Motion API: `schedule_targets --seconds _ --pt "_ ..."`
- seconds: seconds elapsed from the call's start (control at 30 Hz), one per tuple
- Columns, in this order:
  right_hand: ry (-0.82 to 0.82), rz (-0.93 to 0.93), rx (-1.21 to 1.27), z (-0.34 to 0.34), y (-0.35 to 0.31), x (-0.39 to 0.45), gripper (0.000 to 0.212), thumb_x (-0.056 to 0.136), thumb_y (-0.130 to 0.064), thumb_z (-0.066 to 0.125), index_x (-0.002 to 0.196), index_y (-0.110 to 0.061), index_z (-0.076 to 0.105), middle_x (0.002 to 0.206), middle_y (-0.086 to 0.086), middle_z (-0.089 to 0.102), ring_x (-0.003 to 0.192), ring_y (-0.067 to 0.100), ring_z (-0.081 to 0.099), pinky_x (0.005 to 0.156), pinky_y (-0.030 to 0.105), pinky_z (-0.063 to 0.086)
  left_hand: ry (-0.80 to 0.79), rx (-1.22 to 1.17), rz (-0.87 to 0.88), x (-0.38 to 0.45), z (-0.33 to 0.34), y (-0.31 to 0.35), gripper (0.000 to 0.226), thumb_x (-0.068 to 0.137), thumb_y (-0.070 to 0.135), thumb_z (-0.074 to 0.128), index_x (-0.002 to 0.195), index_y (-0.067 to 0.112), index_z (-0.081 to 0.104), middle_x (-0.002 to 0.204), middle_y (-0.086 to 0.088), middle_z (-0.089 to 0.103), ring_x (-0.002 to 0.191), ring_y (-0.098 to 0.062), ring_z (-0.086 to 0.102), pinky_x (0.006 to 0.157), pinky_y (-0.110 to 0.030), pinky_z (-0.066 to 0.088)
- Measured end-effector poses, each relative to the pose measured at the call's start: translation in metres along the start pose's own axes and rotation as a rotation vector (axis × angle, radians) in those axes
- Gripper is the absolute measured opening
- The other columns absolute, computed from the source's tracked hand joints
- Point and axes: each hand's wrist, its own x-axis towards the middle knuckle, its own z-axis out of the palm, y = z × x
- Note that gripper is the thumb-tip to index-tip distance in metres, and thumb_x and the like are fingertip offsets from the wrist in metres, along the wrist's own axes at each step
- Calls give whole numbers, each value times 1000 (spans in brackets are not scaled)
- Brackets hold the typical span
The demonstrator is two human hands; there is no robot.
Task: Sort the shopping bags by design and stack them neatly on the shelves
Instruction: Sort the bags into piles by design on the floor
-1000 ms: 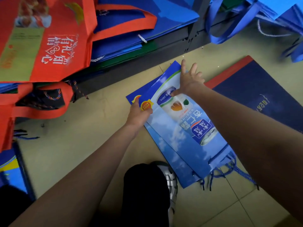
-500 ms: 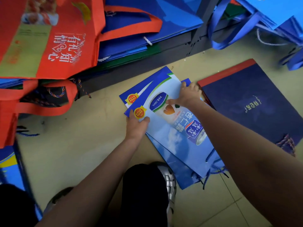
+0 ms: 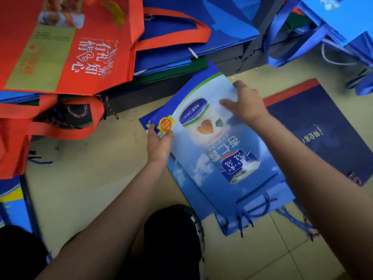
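Small pile of sky-blue paper gift bags (image 3: 218,150) with a drink-can print lying on the tiled floor (image 3: 84,178), at least three, can't count exactly. Left hand (image 3: 158,145) pinches the top one's left corner; right hand (image 3: 245,104) grips its far edge, fingers curled. One navy bag (image 3: 323,126) beside them. Orange tote (image 3: 66,43) stacked on the shelf.

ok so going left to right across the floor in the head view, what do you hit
orange bag → left hand → light blue can bag → right hand → navy bag
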Motion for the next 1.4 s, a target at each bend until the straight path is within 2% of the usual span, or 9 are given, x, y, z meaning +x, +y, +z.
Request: schedule_targets --seconds 0.13,0.23,0.33,0.47,0.53,0.67,0.77,1.13,1.4 --pt "153 -57 65 -54 20 -9 41 92 -14 54 131 -4 45 122 23 57 112 38 52 89 37 36 -120 58 12 -7 12 7 60 91 21 52 146 26 28 148 3 33 132 -19 36 106 -32 32" --pt "106 -26 178 -79 31 -3 41 91 -8 54 131 -8 49 124 15 59 105 26 57 85 25 38 -115 76 2 -5 11 6 62 91 26 53 146 26 25 149 1 32 134 -21 34 111 -38 29" --pt "80 1 302 -89 40 10 40 89 -11 59 129 -11 54 120 13 62 93 15 55 96 33 45 -41 105 0 -1 2 1 60 90 27 51 145 20 29 146 -4 35 131 -26 39 110 -43 32" --pt "39 13 344 -54 30 20 40 89 -13 61 129 -8 53 103 7 58 61 -3 56 69 23 46 127 89 -54 5 -13 -7 51 94 23 44 143 11 34 143 -13 39 127 -32 43 106 -43 36" --pt "-25 57 321 -10 25 23 50 89 -17 61 135 -8 44 104 13 56 74 14 56 69 26 43 146 138 -39 6 -18 -10 52 95 23 43 144 11 31 143 -14 38 127 -32 42 107 -40 34" --pt "-255 220 86 76 28 13 81 80 -44 66 141 -8 26 134 18 39 127 32 38 100 39 34 50 220 -31 7 -19 -11 58 90 27 49 143 9 31 142 -14 39 128 -32 41 107 -41 34" --pt "-193 229 59 86 25 5 88 76 -45 70 142 -12 22 137 17 30 127 36 31 102 40 30 -36 230 -3 2 -8 -10 75 66 38 48 135 10 42 132 -13 52 121 -32 49 103 -44 39" --pt "-81 275 81 24 95 -22 93 69 -33 81 143 -23 26 134 14 27 122 37 41 104 53 30 -217 365 193 -51 37 -22 58 87 6 58 139 3 34 137 -24 38 127 -36 39 108 -40 29" --pt "-96 467 91 61 106 -29 99 74 -54 70 144 -5 20 143 17 30 133 35 26 106 46 27 -337 385 -71 -47 55 -21 84 78 37 58 146 5 21 147 -17 30 136 -32 30 110 -37 30"
